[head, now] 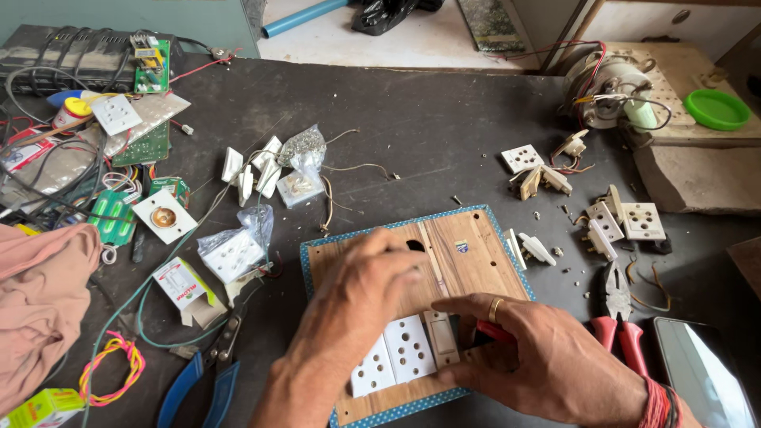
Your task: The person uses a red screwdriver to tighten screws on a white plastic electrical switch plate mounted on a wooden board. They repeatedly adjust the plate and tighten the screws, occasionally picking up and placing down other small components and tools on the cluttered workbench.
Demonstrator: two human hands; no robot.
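Your left hand (361, 289) lies flat across the middle of the wooden switchboard (464, 250), fingers spread and pressing down, gripping nothing. Your right hand (539, 353) comes in from the lower right, fingers curled round a red-handled tool (493, 330) right beside the white switch (441, 337); what kind of tool, I cannot tell, as your fingers hide most of it.

The board sits in the middle of the dark table (428, 119), directly under you. Two white sockets (394, 354) and that one switch already sit in a row along its near edge, so I judge the fitting well begun. Near the far edge a dark cutout (415, 245) shows open beside your left fingers, so at least one opening looks unfilled. Whether the fitted pieces are screwed down, I cannot tell.

Now the containers. A clear plastic bag (235, 247) left of the board holds a white socket plate. Another clear bag (302, 168) further back holds small metal parts, too small to name. A small cardboard box (184, 287) lies opened near the blue pliers (194, 376). Loose white socket parts (626, 222) lie scattered to the right, above the red pliers (618, 313).
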